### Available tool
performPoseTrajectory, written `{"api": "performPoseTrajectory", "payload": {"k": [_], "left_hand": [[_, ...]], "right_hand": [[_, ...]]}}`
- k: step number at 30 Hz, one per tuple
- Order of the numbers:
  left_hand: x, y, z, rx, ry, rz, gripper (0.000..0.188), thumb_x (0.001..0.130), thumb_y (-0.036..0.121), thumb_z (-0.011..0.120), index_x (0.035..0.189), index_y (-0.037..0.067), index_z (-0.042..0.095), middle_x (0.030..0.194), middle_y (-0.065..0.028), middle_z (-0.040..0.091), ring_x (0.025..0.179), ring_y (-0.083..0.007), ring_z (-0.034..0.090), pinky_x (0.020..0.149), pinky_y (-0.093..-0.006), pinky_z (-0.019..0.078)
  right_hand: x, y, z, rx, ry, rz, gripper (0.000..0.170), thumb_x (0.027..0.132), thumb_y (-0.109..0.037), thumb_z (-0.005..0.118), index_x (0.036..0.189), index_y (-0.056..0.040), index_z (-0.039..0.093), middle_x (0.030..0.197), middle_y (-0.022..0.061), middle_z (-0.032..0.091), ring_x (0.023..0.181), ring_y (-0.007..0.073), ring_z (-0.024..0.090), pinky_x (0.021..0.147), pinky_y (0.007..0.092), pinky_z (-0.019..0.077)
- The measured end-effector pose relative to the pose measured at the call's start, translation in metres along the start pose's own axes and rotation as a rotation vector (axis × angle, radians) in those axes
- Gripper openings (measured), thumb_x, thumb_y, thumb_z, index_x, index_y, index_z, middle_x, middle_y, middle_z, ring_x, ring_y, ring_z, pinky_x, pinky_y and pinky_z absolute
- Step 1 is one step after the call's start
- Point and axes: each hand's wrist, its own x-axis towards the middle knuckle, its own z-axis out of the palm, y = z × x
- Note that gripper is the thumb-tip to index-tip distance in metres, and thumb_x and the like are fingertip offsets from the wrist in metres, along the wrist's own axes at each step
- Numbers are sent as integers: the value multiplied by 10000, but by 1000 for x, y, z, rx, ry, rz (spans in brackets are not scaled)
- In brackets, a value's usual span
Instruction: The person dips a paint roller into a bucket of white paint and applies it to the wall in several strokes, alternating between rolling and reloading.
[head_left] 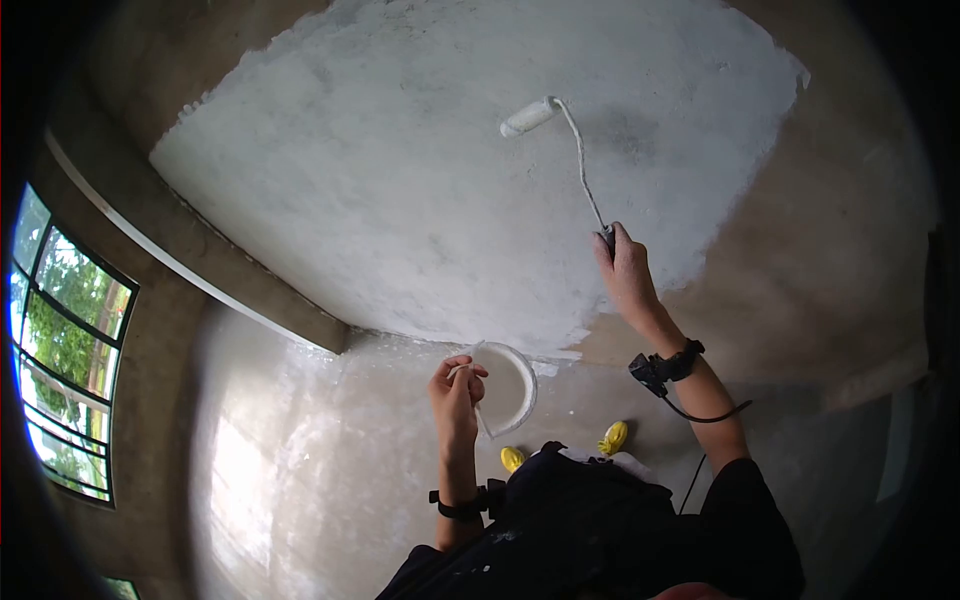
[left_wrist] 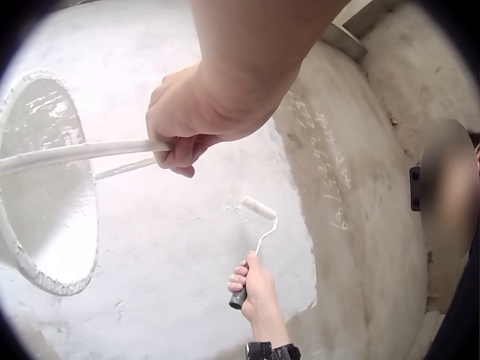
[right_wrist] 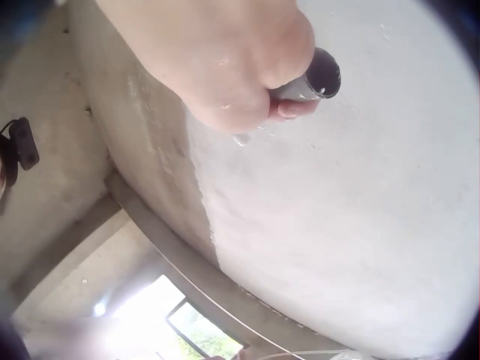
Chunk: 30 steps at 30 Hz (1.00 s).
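Note:
My right hand (head_left: 628,272) grips the dark handle (right_wrist: 306,84) of a paint roller, and the white roller head (head_left: 528,117) lies against the pale painted area of the wall (head_left: 400,180). In the left wrist view the roller (left_wrist: 259,208) and the right hand (left_wrist: 259,289) appear below the left hand. Fingers of my left hand (head_left: 456,400) are curled round the white handle (left_wrist: 120,150) of a bucket (head_left: 530,385). The bucket hangs beside that hand, its rim (left_wrist: 88,225) coated white. In the right wrist view the roller head is hidden.
Brown unpainted wall (head_left: 840,200) borders the painted area on the right. A beam (head_left: 250,265) runs along the left, with a window (head_left: 75,350) beyond it. Yellow shoes (head_left: 613,437) stand on the grey floor (head_left: 330,440) near the wall's base.

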Motion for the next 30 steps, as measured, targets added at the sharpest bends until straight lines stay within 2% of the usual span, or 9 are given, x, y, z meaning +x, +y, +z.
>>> {"api": "performPoseTrajectory", "payload": {"k": [5, 13, 19, 21, 28, 30], "left_hand": [[-4, -7, -2, 19, -7, -4, 165, 819, -77, 468, 964, -21, 526, 759, -149, 621, 475, -53, 369, 428, -210, 261], [4, -2, -3, -23, 14, -12, 175, 813, -84, 465, 966, -25, 524, 768, -148, 619, 483, -52, 366, 437, -208, 264], [-5, 3, -8, -12, 30, 6, 174, 816, -75, 459, 970, -22, 523, 773, -140, 609, 499, -54, 376, 447, -205, 273], [-4, 2, -10, -8, 37, 10, 173, 819, -71, 461, 973, -22, 522, 774, -139, 609, 501, -54, 377, 449, -204, 277], [-1, 1, -14, -23, 59, 11, 166, 827, -66, 466, 977, -18, 519, 773, -136, 608, 503, -54, 377, 455, -202, 287], [0, 3, -15, -23, 69, 5, 167, 827, -68, 466, 977, -18, 521, 773, -136, 608, 503, -53, 377, 454, -202, 286]], "right_hand": [[7, -9, 20, 73, 45, 86, 294, 956, -198, 524, 791, 36, 454, 583, 197, 524, 528, 377, 525, 504, 408, 402], [-22, 33, 47, 45, 96, 277, 308, 963, -217, 490, 802, 45, 494, 614, 230, 529, 564, 403, 536, 536, 415, 419], [11, -11, 48, 142, 158, 193, 332, 965, -235, 503, 778, 39, 473, 607, 209, 515, 526, 360, 457, 528, 391, 401], [18, -14, 56, 174, 151, 219, 337, 965, -237, 505, 774, 38, 469, 601, 207, 506, 522, 352, 448, 526, 392, 398], [-24, 33, 73, 130, 178, 240, 318, 961, -214, 500, 772, 40, 470, 608, 209, 499, 538, 361, 441, 537, 412, 393], [-41, 49, 75, 84, 171, 303, 332, 967, -225, 490, 762, 36, 480, 603, 159, 491, 535, 272, 435, 539, 389, 386]]}}
